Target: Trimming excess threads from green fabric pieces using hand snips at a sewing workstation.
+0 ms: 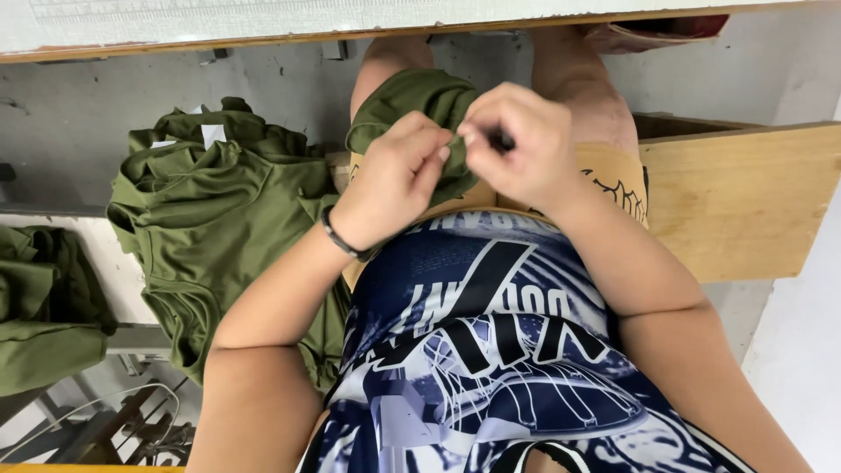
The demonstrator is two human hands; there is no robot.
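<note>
I sit looking down at my lap. My left hand (399, 171) pinches a fold of an olive green cloth piece (412, 96) that lies over my left knee. My right hand (517, 140) is closed close beside it, fingers pinched on the same cloth edge, with a small dark object between the fingers that is too hidden to identify. A black band sits on my left wrist. The two hands almost touch over the cloth.
A pile of olive green garments (219, 210) lies on a surface to my left. More green cloth (39, 307) sits at the far left. A table edge (263, 39) runs along the top. A wooden box (736, 193) stands to my right.
</note>
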